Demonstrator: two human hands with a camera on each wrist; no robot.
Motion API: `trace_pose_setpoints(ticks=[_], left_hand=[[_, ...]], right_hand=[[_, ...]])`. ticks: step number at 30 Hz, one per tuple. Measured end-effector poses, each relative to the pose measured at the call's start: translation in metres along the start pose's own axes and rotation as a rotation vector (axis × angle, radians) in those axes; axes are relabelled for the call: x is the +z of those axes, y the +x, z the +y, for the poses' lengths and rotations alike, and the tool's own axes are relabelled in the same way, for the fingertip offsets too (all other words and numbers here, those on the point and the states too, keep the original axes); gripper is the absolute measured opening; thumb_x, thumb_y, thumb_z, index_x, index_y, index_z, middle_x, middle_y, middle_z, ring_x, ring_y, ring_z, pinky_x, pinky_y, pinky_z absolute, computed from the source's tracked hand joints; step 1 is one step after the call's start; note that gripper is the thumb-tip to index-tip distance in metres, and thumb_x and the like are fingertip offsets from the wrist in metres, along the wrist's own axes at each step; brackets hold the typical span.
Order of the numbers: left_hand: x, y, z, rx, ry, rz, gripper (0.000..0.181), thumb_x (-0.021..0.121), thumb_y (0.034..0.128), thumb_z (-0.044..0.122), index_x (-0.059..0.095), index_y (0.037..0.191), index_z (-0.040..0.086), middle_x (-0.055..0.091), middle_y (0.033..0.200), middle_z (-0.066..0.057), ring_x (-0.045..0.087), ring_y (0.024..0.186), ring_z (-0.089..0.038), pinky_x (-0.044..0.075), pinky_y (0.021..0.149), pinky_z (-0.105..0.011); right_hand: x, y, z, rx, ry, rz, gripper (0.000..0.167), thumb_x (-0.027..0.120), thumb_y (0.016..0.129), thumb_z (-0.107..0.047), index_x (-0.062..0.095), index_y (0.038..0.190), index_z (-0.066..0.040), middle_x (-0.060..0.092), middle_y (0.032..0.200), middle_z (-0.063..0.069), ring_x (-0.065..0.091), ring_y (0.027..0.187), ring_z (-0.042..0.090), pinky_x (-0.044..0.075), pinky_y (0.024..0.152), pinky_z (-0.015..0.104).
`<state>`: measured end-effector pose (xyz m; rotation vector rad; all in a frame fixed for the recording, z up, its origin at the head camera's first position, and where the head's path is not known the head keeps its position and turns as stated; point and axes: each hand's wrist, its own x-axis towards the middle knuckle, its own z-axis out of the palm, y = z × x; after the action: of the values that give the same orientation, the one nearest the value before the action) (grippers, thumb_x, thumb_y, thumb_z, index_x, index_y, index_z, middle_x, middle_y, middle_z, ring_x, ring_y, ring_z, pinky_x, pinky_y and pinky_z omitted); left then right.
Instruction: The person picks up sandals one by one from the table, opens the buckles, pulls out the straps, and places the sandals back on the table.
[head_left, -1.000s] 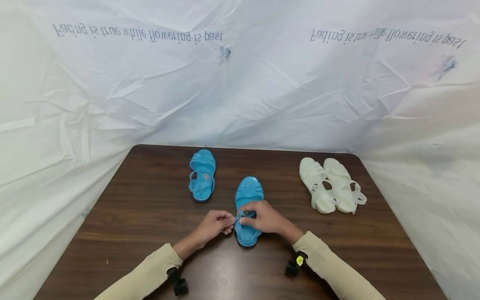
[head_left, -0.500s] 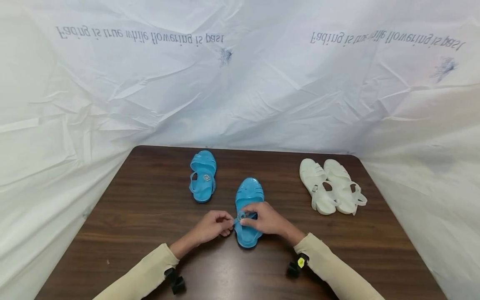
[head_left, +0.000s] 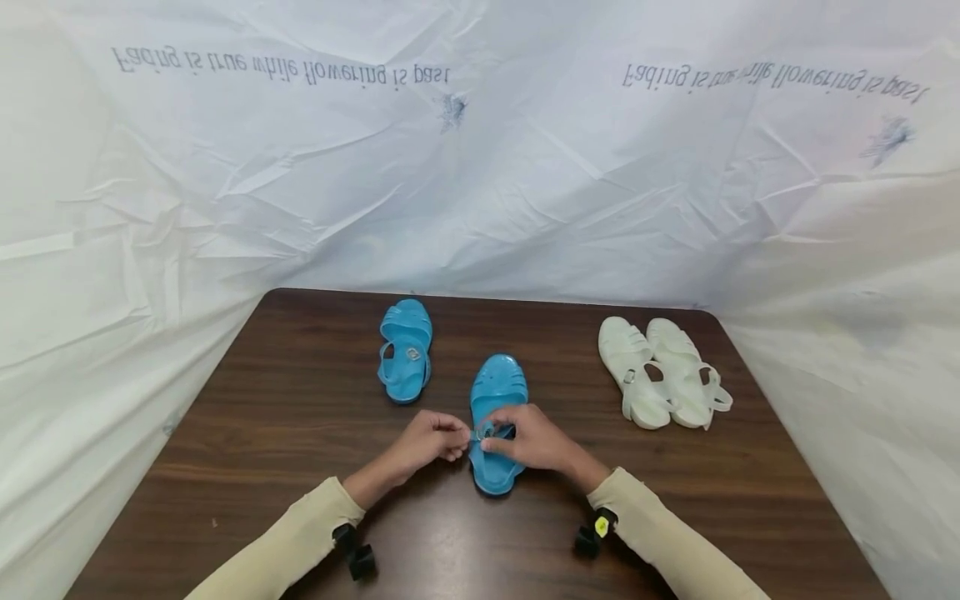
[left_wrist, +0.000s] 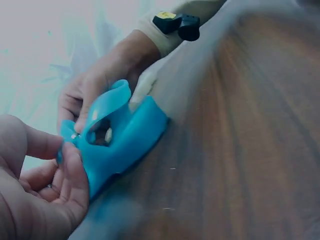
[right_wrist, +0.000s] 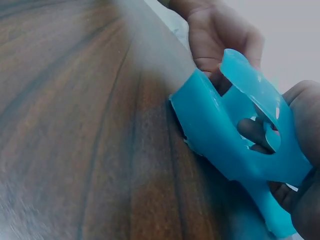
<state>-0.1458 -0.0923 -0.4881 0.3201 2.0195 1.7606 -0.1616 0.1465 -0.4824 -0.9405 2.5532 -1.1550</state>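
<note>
Left hand and right hand are both grasping parts of one shiny blue plastic sandal, which lies sole down near the middle of the dark wood-grain desk. The left thumb and fingers pinch the thin end of its blue ankle strap at the sandal's left edge; the right thumb and forefinger grip the strap about its small buckle. Fingertips hide how the strap end and buckle meet.

The sandal's long axis runs away from the person, toe toward the far edge, heel toward the body. It sits between the hands, the right one reaching across it, the left only touching its side.

Beyond and to the left lies a matching blue plastic sandal, apart from both hands. Farther off to the right, two milky-white plastic sandals lie side by side. Creased white sheeting hangs behind the desk.
</note>
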Motion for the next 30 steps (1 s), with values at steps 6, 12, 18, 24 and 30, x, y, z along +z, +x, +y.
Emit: trace_pose_setpoints(ticks=[6,12,18,24,30], left_hand=[[0.003,0.001,0.001,0.029,0.123,0.022,0.015,0.069,0.0971,0.012,0.076,0.097,-0.002,0.071,0.081,-0.008,0.065,0.072,-0.014,0.059,0.068,-0.032],[0.007,0.0,-0.003,0.063,0.103,0.084,0.013,0.07,0.097,0.011,0.075,0.095,-0.001,0.07,0.08,-0.009,0.063,0.07,-0.015,0.057,0.065,-0.03],[0.005,-0.004,-0.005,0.045,0.098,0.047,0.018,0.067,0.0995,0.015,0.074,0.098,-0.001,0.07,0.084,-0.009,0.065,0.073,-0.017,0.058,0.068,-0.032],[0.004,-0.005,-0.006,0.022,0.06,0.027,0.02,0.067,0.1004,0.017,0.074,0.102,-0.003,0.071,0.087,-0.01,0.065,0.075,-0.016,0.06,0.071,-0.034],[0.007,-0.001,-0.009,0.064,0.043,0.06,0.018,0.068,0.0996,0.015,0.076,0.1,-0.002,0.068,0.082,-0.005,0.062,0.071,-0.018,0.056,0.064,-0.032]], right_hand=[[0.004,0.0,0.0,0.021,0.01,0.002,0.018,0.073,0.097,-0.03,0.075,0.11,-0.017,0.072,0.102,-0.009,0.066,0.095,0.006,0.055,0.084,0.029],[0.001,0.0,-0.004,-0.02,-0.012,0.02,0.02,0.073,0.097,-0.03,0.076,0.111,-0.016,0.074,0.104,-0.007,0.067,0.095,0.007,0.056,0.082,0.03],[-0.001,-0.002,-0.004,-0.035,-0.026,0.021,0.02,0.071,0.098,-0.031,0.075,0.111,-0.016,0.073,0.105,-0.005,0.068,0.097,0.009,0.056,0.082,0.03],[0.002,-0.002,-0.003,-0.033,-0.018,0.029,0.021,0.072,0.098,-0.031,0.075,0.111,-0.015,0.073,0.105,-0.004,0.068,0.097,0.01,0.056,0.083,0.031],[0.003,-0.001,0.0,-0.034,-0.006,0.025,0.018,0.074,0.096,-0.03,0.075,0.109,-0.018,0.073,0.102,-0.009,0.067,0.094,0.005,0.056,0.082,0.028]])
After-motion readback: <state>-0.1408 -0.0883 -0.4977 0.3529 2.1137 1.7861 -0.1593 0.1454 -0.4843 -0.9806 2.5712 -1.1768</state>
